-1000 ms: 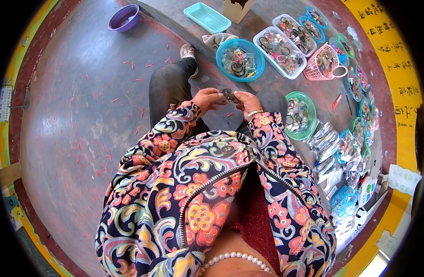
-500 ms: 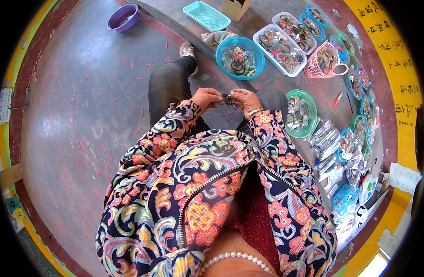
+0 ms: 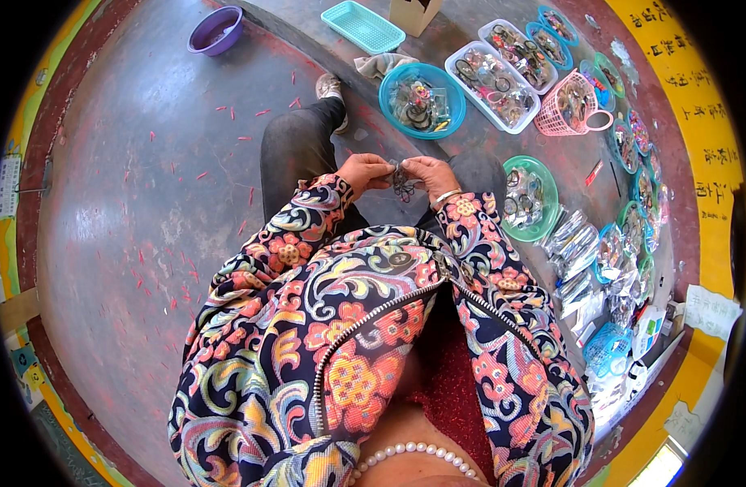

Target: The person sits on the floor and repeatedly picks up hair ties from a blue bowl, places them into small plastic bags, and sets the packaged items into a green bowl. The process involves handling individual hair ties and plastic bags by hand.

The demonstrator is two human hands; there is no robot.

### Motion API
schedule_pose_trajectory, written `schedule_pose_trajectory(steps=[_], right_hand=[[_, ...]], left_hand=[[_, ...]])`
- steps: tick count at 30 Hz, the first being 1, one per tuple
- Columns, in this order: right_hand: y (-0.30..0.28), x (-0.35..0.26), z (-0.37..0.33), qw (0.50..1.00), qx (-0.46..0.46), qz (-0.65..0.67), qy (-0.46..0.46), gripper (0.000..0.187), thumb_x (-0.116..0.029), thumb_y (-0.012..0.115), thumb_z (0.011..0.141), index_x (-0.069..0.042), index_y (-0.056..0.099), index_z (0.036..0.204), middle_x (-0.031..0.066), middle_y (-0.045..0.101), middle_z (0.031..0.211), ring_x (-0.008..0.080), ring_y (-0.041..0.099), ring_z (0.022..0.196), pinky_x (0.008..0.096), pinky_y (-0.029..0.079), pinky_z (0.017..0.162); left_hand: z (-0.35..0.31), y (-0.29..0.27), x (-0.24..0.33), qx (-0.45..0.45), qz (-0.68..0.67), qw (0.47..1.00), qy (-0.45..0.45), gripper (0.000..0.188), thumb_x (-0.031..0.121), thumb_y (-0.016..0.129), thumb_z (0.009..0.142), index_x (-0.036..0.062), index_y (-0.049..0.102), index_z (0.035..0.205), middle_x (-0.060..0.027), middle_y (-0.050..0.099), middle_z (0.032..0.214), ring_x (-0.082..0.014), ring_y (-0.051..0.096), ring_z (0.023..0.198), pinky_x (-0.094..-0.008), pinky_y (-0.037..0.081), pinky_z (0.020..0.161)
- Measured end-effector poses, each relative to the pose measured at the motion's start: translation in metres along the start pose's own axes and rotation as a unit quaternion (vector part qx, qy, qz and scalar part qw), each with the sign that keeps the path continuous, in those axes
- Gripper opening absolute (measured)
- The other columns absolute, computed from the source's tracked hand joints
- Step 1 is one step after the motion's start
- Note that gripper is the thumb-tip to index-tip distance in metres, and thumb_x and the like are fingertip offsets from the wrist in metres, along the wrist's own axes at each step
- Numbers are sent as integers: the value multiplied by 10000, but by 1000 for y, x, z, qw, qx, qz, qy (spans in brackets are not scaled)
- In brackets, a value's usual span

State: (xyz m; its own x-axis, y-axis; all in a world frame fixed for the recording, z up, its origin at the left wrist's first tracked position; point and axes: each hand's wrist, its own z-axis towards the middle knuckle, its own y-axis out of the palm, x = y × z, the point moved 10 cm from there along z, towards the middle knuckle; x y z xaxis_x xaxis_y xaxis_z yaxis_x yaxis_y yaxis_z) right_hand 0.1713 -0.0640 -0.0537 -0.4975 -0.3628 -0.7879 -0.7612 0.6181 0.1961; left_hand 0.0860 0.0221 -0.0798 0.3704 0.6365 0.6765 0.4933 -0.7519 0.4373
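Two hands meet in the head view: the left hand [image 3: 367, 174] and right hand [image 3: 431, 178] both pinch a dark, loopy bundle [image 3: 403, 186] between them, over the gap between the knees. Beyond, a blue bowl [image 3: 387, 104] carries packets and dark rings, white trays [image 3: 478, 101] brim, a pink basket [image 3: 550, 123] is loaded, and a green bowl [image 3: 548, 188] holds clear packets.

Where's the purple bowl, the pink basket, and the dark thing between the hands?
Purple bowl [image 3: 223, 47]: head view, on its outer wall.
Pink basket [image 3: 554, 122]: head view, on its mesh side.
Dark thing [image 3: 402, 183]: head view, on its middle.
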Motion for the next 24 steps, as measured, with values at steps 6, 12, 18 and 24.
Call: schedule_pose_trajectory(steps=[6, 12, 18, 24], right_hand=[[10, -1, 5, 992, -59, -105, -41, 147, -208, 621, 749, -86, 610, 828, -33, 593, 743, 62, 514, 656, 198, 367, 581], [-11, 8, 9, 999, 18, 25, -20, 103, -154, 621, 749, -78, 591, 812, -28, 578, 693, 53, 504, 575, 181, 378, 522], [-15, 9, 13, 999, 28, 21, -32, 102, -148, 626, 746, -81, 588, 813, -29, 572, 678, 53, 499, 553, 182, 378, 496], [-4, 0, 7, 999, 7, -38, -34, 125, -153, 625, 740, -86, 594, 841, -33, 585, 722, 53, 509, 609, 195, 377, 560]], left_hand=[[3, 2, 8, -32, 96, 993, 66, 99, 84, 612, 746, 24, 573, 815, -38, 568, 720, -114, 535, 603, -215, 441, 532], [-3, 12, 9, -43, 25, 998, 49, 223, 14, 603, 727, 27, 522, 934, -30, 548, 773, -98, 509, 593, -197, 406, 505], [-2, 12, 6, -55, 3, 998, 38, 245, -10, 586, 726, 37, 509, 953, -24, 543, 802, -99, 525, 631, -198, 416, 518], [-1, 8, 6, -41, -16, 998, 36, 221, -56, 550, 733, 43, 508, 926, -28, 550, 828, -111, 560, 709, -188, 475, 570]])
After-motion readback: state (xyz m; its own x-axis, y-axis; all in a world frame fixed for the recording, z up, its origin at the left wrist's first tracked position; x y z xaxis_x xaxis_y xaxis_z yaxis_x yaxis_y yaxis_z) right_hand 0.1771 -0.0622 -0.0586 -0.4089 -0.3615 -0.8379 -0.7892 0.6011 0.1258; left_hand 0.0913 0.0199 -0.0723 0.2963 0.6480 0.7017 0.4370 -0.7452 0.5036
